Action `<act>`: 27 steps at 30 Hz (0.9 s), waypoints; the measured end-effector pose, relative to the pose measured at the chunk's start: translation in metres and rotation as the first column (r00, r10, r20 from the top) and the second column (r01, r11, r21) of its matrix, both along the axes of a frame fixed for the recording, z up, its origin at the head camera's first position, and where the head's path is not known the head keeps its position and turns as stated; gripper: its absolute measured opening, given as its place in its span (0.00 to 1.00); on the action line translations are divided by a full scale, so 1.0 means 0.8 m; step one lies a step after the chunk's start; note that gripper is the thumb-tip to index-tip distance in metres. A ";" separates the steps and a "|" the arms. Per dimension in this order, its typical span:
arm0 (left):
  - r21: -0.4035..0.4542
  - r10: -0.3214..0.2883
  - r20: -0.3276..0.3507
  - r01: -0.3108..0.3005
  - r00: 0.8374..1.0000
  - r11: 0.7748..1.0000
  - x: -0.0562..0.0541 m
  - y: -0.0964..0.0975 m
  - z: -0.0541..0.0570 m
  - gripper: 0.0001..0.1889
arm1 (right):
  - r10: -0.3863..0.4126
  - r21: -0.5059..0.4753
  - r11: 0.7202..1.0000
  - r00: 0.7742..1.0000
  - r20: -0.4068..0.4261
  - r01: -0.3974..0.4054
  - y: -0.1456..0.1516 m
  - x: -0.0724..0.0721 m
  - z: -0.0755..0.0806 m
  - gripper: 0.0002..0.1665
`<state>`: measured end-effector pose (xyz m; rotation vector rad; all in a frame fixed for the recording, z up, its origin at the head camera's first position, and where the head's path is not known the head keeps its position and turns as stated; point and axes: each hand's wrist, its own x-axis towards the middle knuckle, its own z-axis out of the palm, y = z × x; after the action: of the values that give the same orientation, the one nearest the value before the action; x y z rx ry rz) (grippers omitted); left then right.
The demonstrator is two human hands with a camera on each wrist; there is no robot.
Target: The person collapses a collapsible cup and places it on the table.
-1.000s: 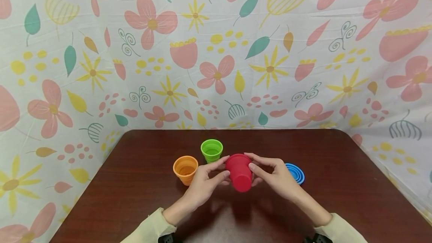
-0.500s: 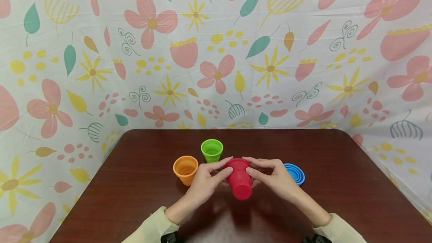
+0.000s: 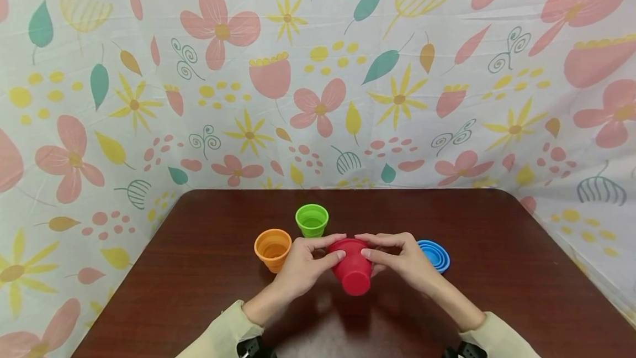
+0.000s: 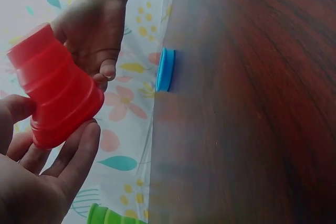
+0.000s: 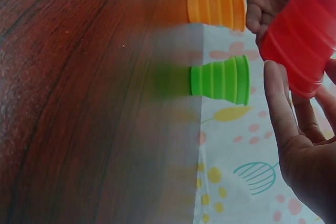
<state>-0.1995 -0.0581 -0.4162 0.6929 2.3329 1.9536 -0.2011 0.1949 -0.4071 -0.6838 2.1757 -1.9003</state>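
Head view: left hand [image 3: 302, 268] and right hand [image 3: 408, 261] pinch the red cup [image 3: 355, 276], tilted above the table [image 3: 184, 291], seemingly working its folds; the next move, I'd say, calls for even pressure from both sides.

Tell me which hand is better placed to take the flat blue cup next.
Probably the right hand: the flat blue cup lies just beyond it. The left hand is farther off, near the orange cup. Both hold the red cup, so the right must release it first.
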 end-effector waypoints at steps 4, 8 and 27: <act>-0.022 0.002 -0.001 -0.002 1.000 1.000 -0.001 -0.001 0.001 0.18 | 0.010 -0.006 1.000 1.000 -0.001 -0.010 -0.001 0.000 0.000 0.27; -0.045 0.009 -0.002 -0.009 1.000 0.999 -0.001 -0.002 0.001 0.18 | 0.012 -0.017 1.000 1.000 -0.007 -0.013 -0.001 -0.002 -0.001 0.26; -0.053 0.012 -0.050 -0.014 0.999 0.998 0.011 -0.001 0.003 0.18 | -0.016 -0.026 1.000 0.995 -0.097 0.014 -0.001 0.000 -0.001 0.23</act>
<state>-0.1911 -0.0590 -0.4137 0.7326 2.4143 1.8931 -0.2007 0.1941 -0.4081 -0.7827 2.2235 -1.9442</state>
